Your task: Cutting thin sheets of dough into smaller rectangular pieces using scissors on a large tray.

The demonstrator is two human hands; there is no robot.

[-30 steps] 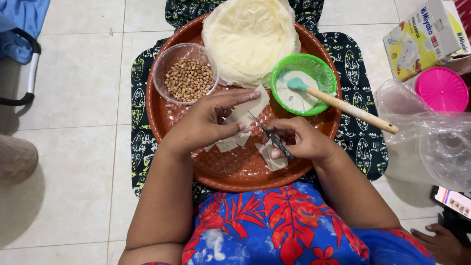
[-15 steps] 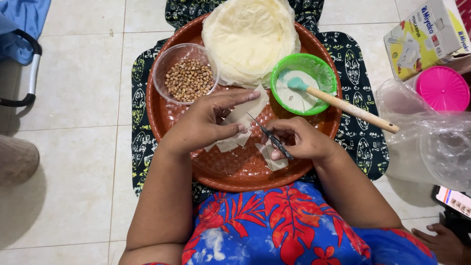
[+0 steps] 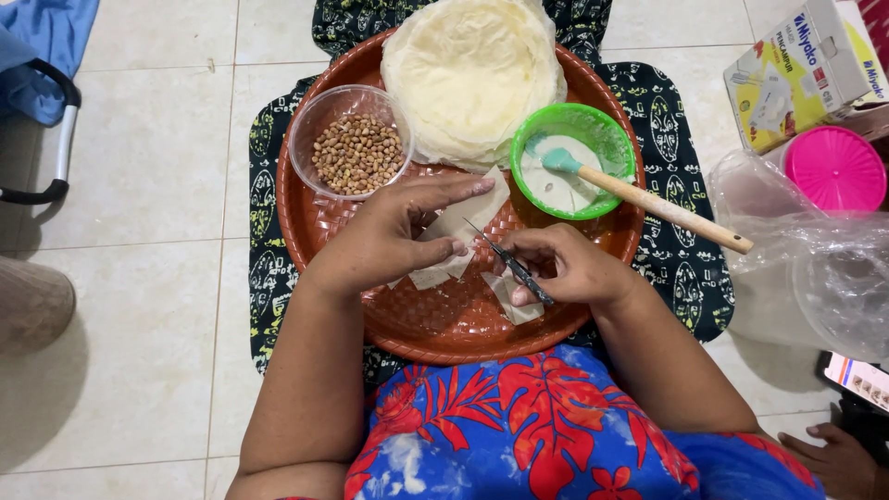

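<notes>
Wrapper sheet (image 3: pixel 460 225) pinned flat under open left hand (image 3: pixel 394 236), fingers extended; right hand (image 3: pixel 560 268) fisted around scissors (image 3: pixel 512 266).

soft, even indoor light fills the frame, bright with no harsh glare. faint shadows fall on the floor tiles (image 3: pixel 139 278) at lower left. the clear plastic bag (image 3: pixel 815 268) at right shows mild sheen. focus is sharp at centre, with slight softness toward the edges.
</notes>
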